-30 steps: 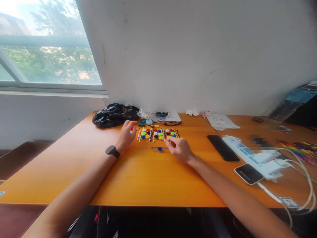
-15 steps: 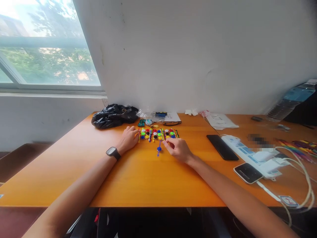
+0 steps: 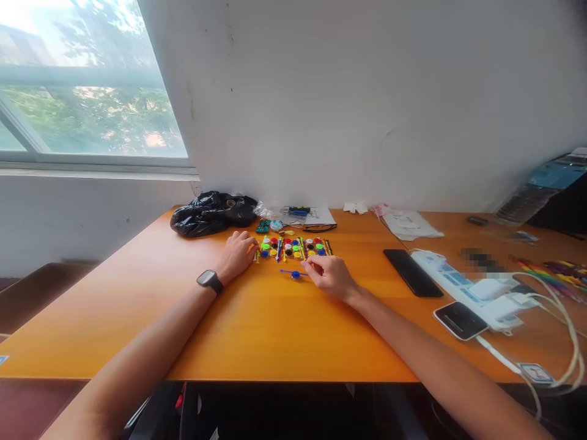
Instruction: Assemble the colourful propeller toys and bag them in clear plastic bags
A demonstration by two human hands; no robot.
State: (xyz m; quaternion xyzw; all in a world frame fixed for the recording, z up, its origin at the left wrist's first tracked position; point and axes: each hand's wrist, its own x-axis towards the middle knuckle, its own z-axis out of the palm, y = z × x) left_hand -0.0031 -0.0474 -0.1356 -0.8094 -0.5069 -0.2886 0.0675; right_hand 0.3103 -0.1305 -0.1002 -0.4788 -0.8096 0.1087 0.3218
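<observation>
I have good room to move on the wide orange-brown wooden table: bare wood runs from the blue plastic arrow spinner down to the near edge, between my arms, and more runs out to the left edge. The spinner is near the middle of the table, just in front of the rows of small round colourful plastic caps and the thin colourful plastic sticks among them. A shiny black plastic bag sits at the far left corner, with crinkly clear plastic wrap beside it. Toward the right, a flat black phone and a long white power strip with white plugs stand in the way. My left hand, with a square black watch on its wrist, bends down at the left end of the rows. I can't tell if its fingers hold anything. My right hand is curled in just right of the spinner. I can't tell if its fingertips meet or touch the arrow.
</observation>
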